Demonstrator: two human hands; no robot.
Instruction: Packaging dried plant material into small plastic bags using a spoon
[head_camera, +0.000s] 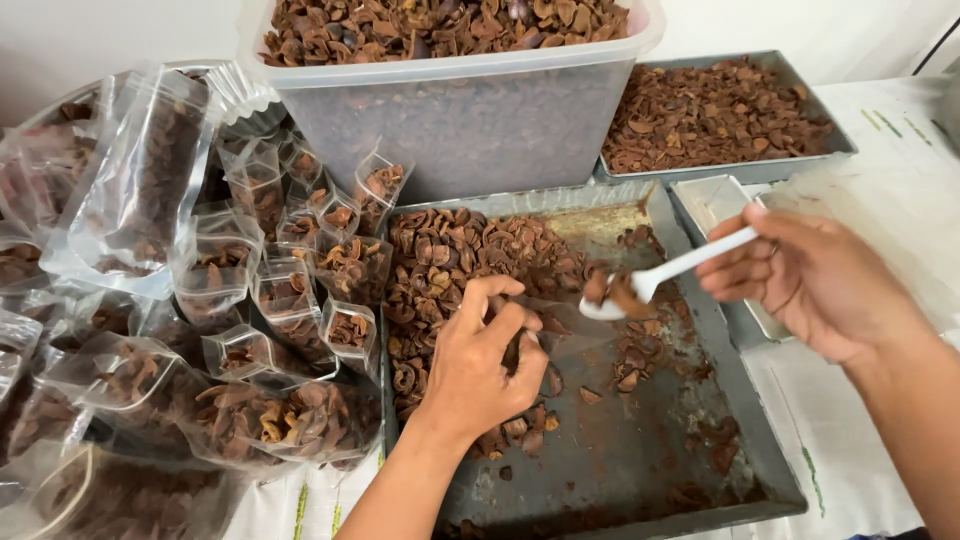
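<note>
light: bright, soft, even | shadows: faint | glare: clear bags (140, 180) at left | blur: slight; spoon (660, 275) | edges: mild wide-angle bowing

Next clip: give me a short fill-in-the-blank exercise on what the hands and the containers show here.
1. The right hand holds a white ____ loaded with brown pieces.
2. The left hand holds a small clear pouch open over the metal ____.
3. The filled pouches stand to the ____ of the near tray.
4. The big plastic tub stands ____ that tray.

Missing words: spoon; tray; left; behind
</note>
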